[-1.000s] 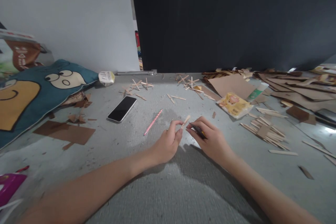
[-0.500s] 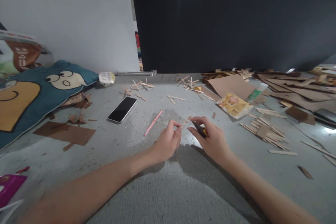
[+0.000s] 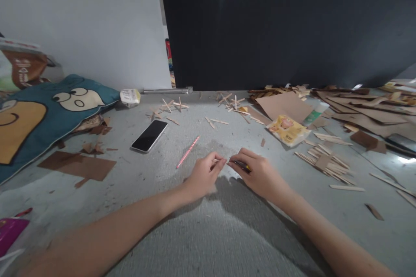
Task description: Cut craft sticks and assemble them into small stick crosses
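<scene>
My left hand (image 3: 204, 173) is closed in a pinch on a small wooden stick (image 3: 215, 160), of which only a pale bit shows between the fingers. Close beside it, fingertips nearly meeting, my right hand (image 3: 256, 171) wraps round a black-and-yellow utility knife (image 3: 242, 165). Its blade cannot be made out, and most of the handle is hidden by the palm and fingers. Both hands hover just over the grey tabletop (image 3: 195, 233). To the left of my left hand lies a pink patterned pencil (image 3: 187, 152).
A phone (image 3: 149, 136) lies left of the pencil. Crossed stick pieces (image 3: 175, 104) lie farther back. At right are a yellow packet (image 3: 287, 130), a glue stick (image 3: 316, 114), a bundle of wooden sticks (image 3: 325, 162) and cardboard sheets (image 3: 367, 106). A blue cushion (image 3: 65, 108) sits left.
My hands have drawn together until the fingertips almost meet. My right hand has tipped over the utility knife, and the small wooden stick between them is now mostly covered by fingers.
</scene>
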A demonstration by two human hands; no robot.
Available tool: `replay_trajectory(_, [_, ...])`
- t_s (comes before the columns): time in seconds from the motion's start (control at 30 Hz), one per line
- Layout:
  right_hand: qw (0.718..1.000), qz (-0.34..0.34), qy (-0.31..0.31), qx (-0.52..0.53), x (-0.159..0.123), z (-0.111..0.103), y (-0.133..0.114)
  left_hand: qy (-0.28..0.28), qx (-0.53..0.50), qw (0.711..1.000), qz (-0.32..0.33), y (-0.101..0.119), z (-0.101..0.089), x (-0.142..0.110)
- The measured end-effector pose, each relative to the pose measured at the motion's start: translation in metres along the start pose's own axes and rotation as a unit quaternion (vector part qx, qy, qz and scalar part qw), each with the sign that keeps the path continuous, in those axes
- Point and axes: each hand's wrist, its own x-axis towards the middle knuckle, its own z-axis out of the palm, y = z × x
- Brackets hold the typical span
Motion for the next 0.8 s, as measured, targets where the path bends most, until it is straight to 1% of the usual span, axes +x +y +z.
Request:
replay_trajectory(0.1, [1.000, 0.029, 0.004, 0.002, 0.000, 0.003, -0.002, 0.011, -0.060, 0.998, -0.018, -0.001, -0.001, 0.002])
replay_trajectory(0.17, [0.999, 0.045, 0.013, 0.022, 0.000, 0.004, -0.004, 0.004, -0.085, 0.996, -0.024, -0.002, -0.003, 0.004])
replay_trajectory(0.27, [0.996, 0.071, 0.009, 0.056, 0.001, 0.003, -0.007, -0.027, -0.089, 0.996, -0.013, -0.004, -0.004, 0.006])
replay_trajectory(0.33, [0.994, 0.086, -0.001, 0.072, 0.003, 0.002, -0.009, -0.032, -0.084, 0.996, 0.002, -0.005, -0.004, 0.007])
replay_trajectory(0.4, [0.993, 0.091, -0.004, 0.079, 0.003, 0.000, -0.011, -0.015, -0.081, 0.997, 0.009, -0.005, -0.004, 0.008])
replay_trajectory(0.53, [0.995, 0.083, -0.002, 0.064, 0.003, -0.001, -0.013, 0.020, -0.099, 0.995, -0.016, -0.008, -0.003, 0.008])
replay_trajectory(0.63, [0.995, 0.083, -0.010, 0.053, 0.002, 0.001, -0.012, 0.027, -0.105, 0.994, -0.019, -0.009, -0.003, 0.009])
replay_trajectory(0.8, [0.990, 0.119, -0.038, 0.071, 0.003, 0.002, -0.012, 0.029, -0.105, 0.994, -0.028, -0.009, -0.002, 0.010])
